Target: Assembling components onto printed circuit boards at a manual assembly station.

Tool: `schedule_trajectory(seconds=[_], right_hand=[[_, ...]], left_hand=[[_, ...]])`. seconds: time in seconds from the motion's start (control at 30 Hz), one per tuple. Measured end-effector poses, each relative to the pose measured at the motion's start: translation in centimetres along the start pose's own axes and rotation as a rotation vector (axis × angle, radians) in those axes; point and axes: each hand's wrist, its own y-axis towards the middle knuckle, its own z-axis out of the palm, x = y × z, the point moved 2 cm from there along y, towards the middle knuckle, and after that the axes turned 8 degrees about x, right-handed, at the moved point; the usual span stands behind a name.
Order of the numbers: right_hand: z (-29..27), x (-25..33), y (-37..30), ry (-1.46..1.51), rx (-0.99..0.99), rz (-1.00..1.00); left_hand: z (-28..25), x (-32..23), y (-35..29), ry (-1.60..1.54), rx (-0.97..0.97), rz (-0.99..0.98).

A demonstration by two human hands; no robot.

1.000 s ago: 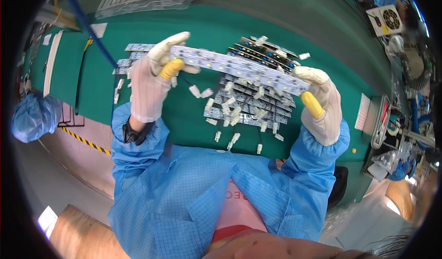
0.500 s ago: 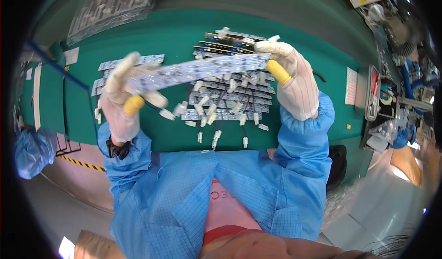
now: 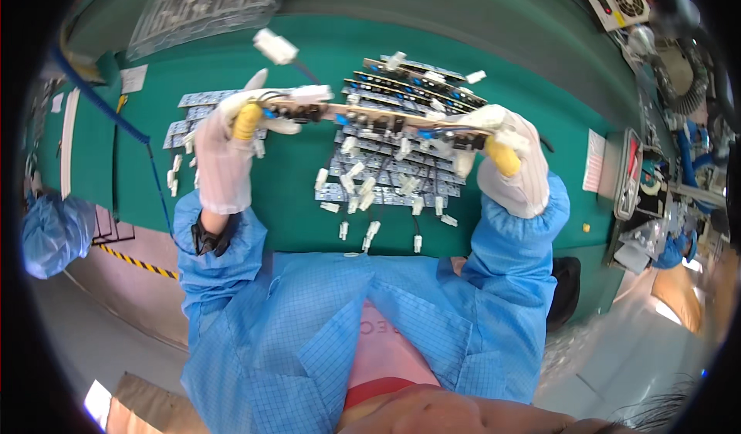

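Note:
Between both my hands a long narrow circuit board [image 3: 378, 115] is held level above the table, tipped nearly edge-on so its black and blue components show. My left hand [image 3: 228, 141], in a white glove with a yellow finger cot, pinches its left end. At the right end, my right hand [image 3: 515, 164], gloved the same way, is closed on it. A white connector [image 3: 275, 47] on a dark wire sticks up, blurred, beyond the left end. Beneath lies a stack of similar boards [image 3: 401, 179] with wires and white connectors; more boards [image 3: 179, 135] lie left, partly behind my left hand.
A clear plastic tray [image 3: 204, 17] of white parts stands far left. A blue coiled cord [image 3: 100, 102] hangs at the left, near another person's blue sleeve [image 3: 54, 229]. At the right are a paper sheet [image 3: 594, 160], a metal box [image 3: 627, 175] and a fan unit [image 3: 617, 3].
The board has turned from its flat, white LED face to nearly edge-on, showing its component side. Its connector has swung from below the left hand to beyond the board.

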Motion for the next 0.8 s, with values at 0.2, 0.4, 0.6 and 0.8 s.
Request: schedule_trajectory(seconds=[0.2, 0.4, 0.6, 0.8], right_hand=[[0.5, -1.6, 0.3, -0.235, -0.05, -0.254], [1.1, -2.3, 0.4, 0.529, 0.053, 0.158], [2.7, -1.0, 0.9, 0.884, -0.024, -0.094], [-0.4, -0.9, 0.9, 0.453, -0.311, 0.026]], left_hand=[[0.1, -1.6, 0.2, -0.067, 0.098, 0.044], [-0.2, -1.2, -0.1, -0.013, 0.102, 0.066], [0.1, -1.9, -0.5, -0.602, 0.212, -0.044], [-8.9, 1.7, 3.3, 0.017, -0.1, -0.012]])
